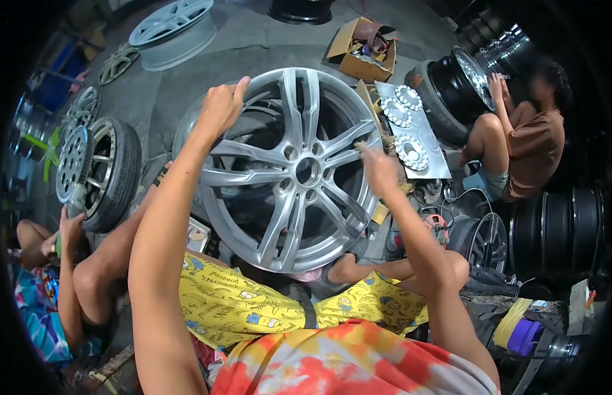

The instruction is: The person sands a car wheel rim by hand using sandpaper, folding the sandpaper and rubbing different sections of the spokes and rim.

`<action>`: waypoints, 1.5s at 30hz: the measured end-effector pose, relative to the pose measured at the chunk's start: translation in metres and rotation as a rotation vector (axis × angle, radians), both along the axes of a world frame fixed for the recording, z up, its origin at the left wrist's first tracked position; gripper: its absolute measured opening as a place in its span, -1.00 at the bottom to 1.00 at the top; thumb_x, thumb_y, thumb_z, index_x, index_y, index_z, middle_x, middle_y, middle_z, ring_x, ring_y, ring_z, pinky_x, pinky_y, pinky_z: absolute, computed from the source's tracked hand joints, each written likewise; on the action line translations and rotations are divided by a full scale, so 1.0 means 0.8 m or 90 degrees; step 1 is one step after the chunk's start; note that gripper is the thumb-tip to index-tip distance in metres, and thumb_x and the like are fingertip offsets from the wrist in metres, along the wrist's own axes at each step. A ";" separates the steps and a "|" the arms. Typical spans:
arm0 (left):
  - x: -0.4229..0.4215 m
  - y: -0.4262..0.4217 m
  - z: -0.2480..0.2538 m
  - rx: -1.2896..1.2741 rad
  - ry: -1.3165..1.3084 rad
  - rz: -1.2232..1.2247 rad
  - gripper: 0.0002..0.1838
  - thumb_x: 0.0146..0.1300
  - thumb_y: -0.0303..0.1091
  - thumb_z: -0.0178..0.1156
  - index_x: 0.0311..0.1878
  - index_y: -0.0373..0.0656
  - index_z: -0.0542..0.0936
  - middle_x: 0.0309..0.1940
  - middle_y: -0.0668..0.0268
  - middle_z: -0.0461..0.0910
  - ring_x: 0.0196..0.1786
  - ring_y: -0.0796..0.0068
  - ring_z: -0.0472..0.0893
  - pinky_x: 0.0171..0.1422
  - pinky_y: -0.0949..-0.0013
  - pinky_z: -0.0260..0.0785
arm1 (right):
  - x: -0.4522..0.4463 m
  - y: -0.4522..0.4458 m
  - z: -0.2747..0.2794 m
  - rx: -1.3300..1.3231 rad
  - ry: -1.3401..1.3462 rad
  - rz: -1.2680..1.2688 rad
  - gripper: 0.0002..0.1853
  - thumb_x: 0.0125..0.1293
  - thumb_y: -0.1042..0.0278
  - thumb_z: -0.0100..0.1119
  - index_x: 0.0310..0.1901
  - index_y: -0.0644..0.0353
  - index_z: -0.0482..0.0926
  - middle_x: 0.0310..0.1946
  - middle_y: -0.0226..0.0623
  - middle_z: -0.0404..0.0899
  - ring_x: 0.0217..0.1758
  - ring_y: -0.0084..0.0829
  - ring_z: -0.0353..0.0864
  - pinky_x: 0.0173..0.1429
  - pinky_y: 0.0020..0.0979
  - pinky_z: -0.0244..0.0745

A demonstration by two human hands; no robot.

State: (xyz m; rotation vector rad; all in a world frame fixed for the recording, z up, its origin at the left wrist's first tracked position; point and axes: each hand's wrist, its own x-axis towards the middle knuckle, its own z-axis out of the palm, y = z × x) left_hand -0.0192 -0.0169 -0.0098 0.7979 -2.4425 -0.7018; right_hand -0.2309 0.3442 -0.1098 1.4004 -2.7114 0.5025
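A large silver alloy wheel (pixel 308 172) with paired spokes stands tilted in front of my lap, its face toward me. My left hand (pixel 222 105) is at the rim's upper left, fingers wrapped over the edge and thumb pointing up. On the right side my right hand (pixel 378 168) is over a spoke near the rim, its fingers bent together around something small that I cannot make out. Part of a tire shows behind the wheel through the gaps between the spokes.
Silver toothed discs (pixel 411 153) lie on a metal sheet (pixel 434 158) at right, below a cardboard box (pixel 366 66). A co-worker (pixel 533 141) handles a black wheel at right; another person's hand (pixel 70 227) is near a wheel at left. Black rims (pixel 556 230) stand at far right.
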 end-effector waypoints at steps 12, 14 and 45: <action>0.002 0.030 0.013 -0.192 0.181 -0.065 -0.67 0.51 -0.17 0.20 -0.13 -0.30 0.72 -0.28 -0.01 0.64 -0.17 -0.16 0.61 0.09 -0.05 0.46 | -0.027 0.121 0.152 0.021 -0.125 0.062 -0.74 0.48 0.37 0.16 0.06 0.29 0.72 -0.21 0.17 0.60 -0.07 0.15 0.62 0.10 0.00 0.52; 0.014 0.054 0.043 -0.276 0.188 -0.066 -0.75 0.46 -0.23 0.27 -0.12 -0.26 0.73 -0.28 0.05 0.63 -0.18 -0.07 0.61 0.10 -0.01 0.47 | -0.006 0.125 0.176 0.018 -0.213 0.019 -0.71 0.49 0.34 0.19 0.13 0.25 0.71 -0.19 0.04 0.66 -0.12 -0.09 0.68 0.05 -0.13 0.55; -0.011 0.207 0.154 0.566 0.125 -0.397 -0.70 0.40 -0.31 0.44 0.04 -0.34 0.73 -0.28 0.40 0.72 -0.28 0.69 0.59 -0.07 0.50 0.51 | 0.083 -0.012 0.240 -0.421 -0.619 0.197 -0.78 0.44 0.28 0.43 -0.29 0.23 0.66 -0.43 -0.59 0.55 -0.38 -0.81 0.41 -0.32 -0.61 0.32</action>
